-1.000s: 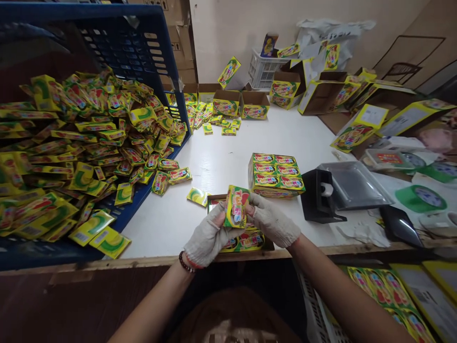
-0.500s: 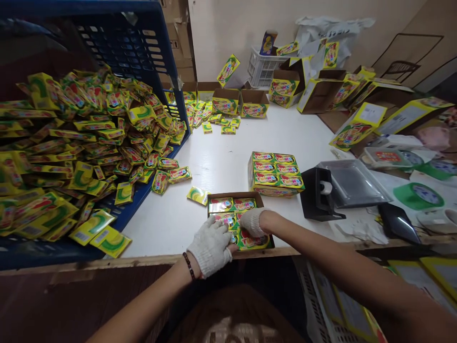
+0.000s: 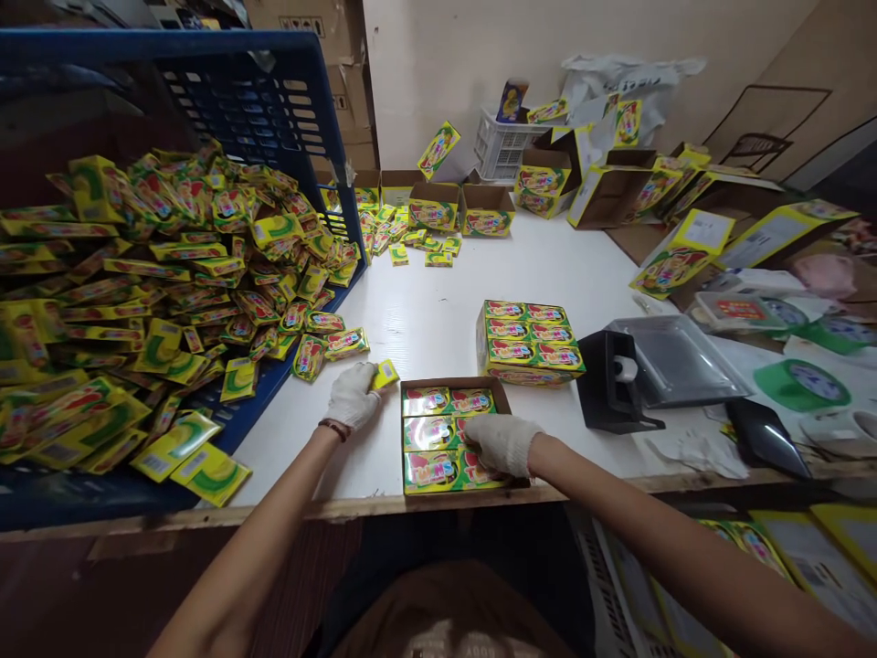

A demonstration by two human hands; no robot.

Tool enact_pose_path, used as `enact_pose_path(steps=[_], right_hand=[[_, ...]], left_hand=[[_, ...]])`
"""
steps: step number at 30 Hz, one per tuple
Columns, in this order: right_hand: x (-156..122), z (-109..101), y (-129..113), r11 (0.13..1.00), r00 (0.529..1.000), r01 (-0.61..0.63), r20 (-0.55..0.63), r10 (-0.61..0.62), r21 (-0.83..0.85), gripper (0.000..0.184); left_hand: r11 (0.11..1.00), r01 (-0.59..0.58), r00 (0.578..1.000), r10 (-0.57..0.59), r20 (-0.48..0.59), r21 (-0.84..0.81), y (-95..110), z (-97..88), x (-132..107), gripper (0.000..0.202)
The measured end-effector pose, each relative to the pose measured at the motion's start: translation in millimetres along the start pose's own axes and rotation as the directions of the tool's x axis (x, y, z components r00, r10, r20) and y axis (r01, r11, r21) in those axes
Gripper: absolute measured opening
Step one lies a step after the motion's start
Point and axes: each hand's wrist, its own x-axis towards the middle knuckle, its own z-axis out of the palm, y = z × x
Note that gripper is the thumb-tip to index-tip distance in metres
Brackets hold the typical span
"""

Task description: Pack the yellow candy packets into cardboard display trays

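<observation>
My left hand (image 3: 351, 398), in a white knit glove, pinches one end of a small yellow crayon-style box (image 3: 386, 373) on the white table, left of an open carton. That carton (image 3: 503, 397) lies near the table's front edge, packed with small yellow-green printed boxes (image 3: 430, 471). Inside its right part is my gloved right hand (image 3: 503, 443), its fingers bent and closed on one of the small boxes, which they partly cover. Beyond the carton, to the right, sits a full block of the same small boxes (image 3: 531, 343).
A blue crate (image 3: 343, 164) heaped with small boxes takes up the left side. A black tape dispenser (image 3: 613, 379), clear plastic tray (image 3: 678, 361) and green tape roll (image 3: 801, 384) lie at right. Opened cartons (image 3: 486, 210) line the back, near a white basket (image 3: 507, 146).
My left hand has moved from the carton leftward and away from me, and now grips the loose small box beside it. The right hand remains in the carton.
</observation>
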Motion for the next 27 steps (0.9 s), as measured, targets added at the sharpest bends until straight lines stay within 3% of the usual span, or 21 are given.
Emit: enact_pose_path(steps=[2,3,5,6,7,8,9,11,13,16,18,21,24,27], right_hand=[[-5,-13,-2,0.996,0.967,0.081,-0.246,-0.07,0.031,0.025],[-8,-20,-5,0.988,0.907,0.155,-0.4,-0.134,0.019,0.033],[-13,-33,-17,0.945,0.723,0.316,-0.623,-0.3,-0.087,0.041],[-15,-39,-24,0.911,0.657,0.382,-0.647,-0.387,-0.158,0.039],[-16,-43,-30,0.878,0.628,0.429,-0.629,-0.458,-0.211,0.034],[-17,-46,-34,0.856,0.632,0.459,-0.589,-0.503,-0.238,0.028],[-17,-46,-35,0.852,0.661,0.469,-0.546,-0.514,-0.235,0.024],[-17,-44,-28,0.9,0.759,0.408,-0.491,-0.427,-0.152,0.023],[-16,-38,-13,0.961,0.86,0.273,-0.435,-0.267,-0.05,0.026],[-16,-28,7,0.996,0.965,0.093,-0.243,-0.094,-0.019,0.025],[-15,-23,11,0.998,0.988,0.036,-0.148,-0.044,-0.057,0.026],[-12,-19,8,0.995,0.993,0.024,-0.112,-0.035,-0.101,0.031],[-6,-15,4,0.985,0.984,0.018,-0.172,-0.048,-0.172,0.018],[2,-7,6,0.994,0.979,-0.022,-0.204,-0.001,-0.109,0.016]], left_hand=[[0.997,0.023,1.0,-0.024,-0.014,-0.07,10,-11.0,-12,0.039],[0.99,0.01,1.0,-0.01,-0.003,-0.139,19,-16.5,-20,0.042],[0.931,-0.062,0.994,0.092,0.067,-0.36,44,-24.7,-35,0.045],[0.864,-0.101,0.978,0.177,0.11,-0.494,57,-26.5,-42,0.046],[0.785,-0.126,0.951,0.27,0.152,-0.607,69,-26.5,-47,0.047],[0.724,-0.134,0.924,0.338,0.179,-0.677,79,-24.8,-49,0.049],[0.718,-0.135,0.917,0.352,0.189,-0.683,84,-22.0,-49,0.051],[0.816,-0.111,0.961,0.232,0.147,-0.567,82,-15.9,-41,0.051],[0.921,-0.034,0.999,0.041,0.01,-0.389,62,-14.2,-23,0.047],[0.975,0.068,0.983,-0.101,-0.153,-0.21,21,-22.5,10,0.038],[0.99,0.103,0.973,-0.121,-0.199,-0.099,-1,-31.2,30,0.038],[0.994,0.108,0.974,-0.099,-0.205,0.031,-20,-41.6,50,0.04],[0.991,0.089,0.976,-0.066,-0.209,0.103,-22,-47.2,60,0.034],[0.993,0.061,0.97,-0.035,-0.239,0.102,-11,-46.6,58,0.033]])
